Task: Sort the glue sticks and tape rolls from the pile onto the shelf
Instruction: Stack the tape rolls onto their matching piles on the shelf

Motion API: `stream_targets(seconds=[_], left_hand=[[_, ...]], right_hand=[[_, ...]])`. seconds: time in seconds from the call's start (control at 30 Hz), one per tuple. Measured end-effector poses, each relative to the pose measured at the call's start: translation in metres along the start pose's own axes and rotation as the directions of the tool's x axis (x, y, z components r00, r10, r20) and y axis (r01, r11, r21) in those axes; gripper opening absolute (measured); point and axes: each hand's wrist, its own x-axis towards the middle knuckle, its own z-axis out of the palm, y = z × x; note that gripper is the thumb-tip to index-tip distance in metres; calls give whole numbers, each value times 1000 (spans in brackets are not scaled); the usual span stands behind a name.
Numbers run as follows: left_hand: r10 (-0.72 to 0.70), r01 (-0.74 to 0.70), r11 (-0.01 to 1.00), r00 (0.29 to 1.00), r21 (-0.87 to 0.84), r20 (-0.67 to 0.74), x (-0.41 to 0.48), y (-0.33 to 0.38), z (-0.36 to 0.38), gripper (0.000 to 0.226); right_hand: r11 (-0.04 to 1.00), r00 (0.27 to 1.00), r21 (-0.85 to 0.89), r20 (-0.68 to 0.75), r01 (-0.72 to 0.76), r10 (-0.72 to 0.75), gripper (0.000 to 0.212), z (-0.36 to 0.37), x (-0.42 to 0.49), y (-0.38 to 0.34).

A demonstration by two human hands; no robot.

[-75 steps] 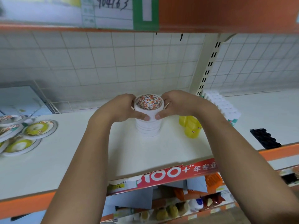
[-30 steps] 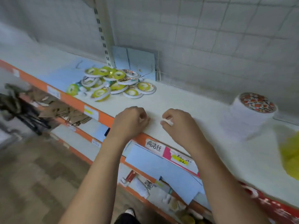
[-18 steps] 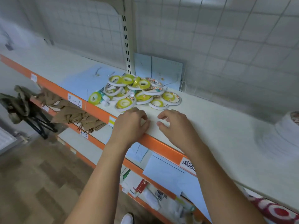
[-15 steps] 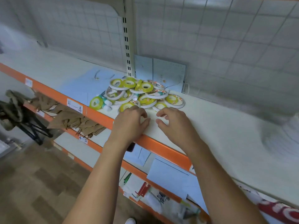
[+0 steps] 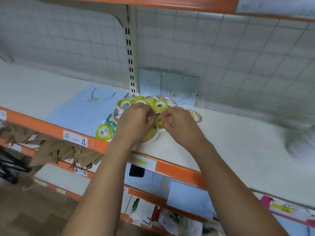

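The left hand lies palm down on the pile of tape rolls, its fingers bent into the rolls. Blur hides whether they grip one. The right hand is just beside it, thumb and fingertips drawn together at a yellow-green roll in the middle of the pile; whether that pinch has closed cannot be told. The two sets of fingertips almost meet.

The pile sits on the white shelf, midway between its front edge and the back, close to the slotted upright post. One yellow roll lies apart at the pile's left, near the orange front edge. Left of the pile a pale blue sheet lies flat on the shelf, and blue cards lean against the wire grid back. A handwritten label reading 4—4 is fixed to the front edge.
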Motion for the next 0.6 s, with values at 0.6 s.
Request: stream_targets(seconds=[0.6], left_hand=[[-22,10,996,990,85,137,50,-53,7,28]], right_hand=[[987,994,-125,34,-96,101,53,20,70,7]])
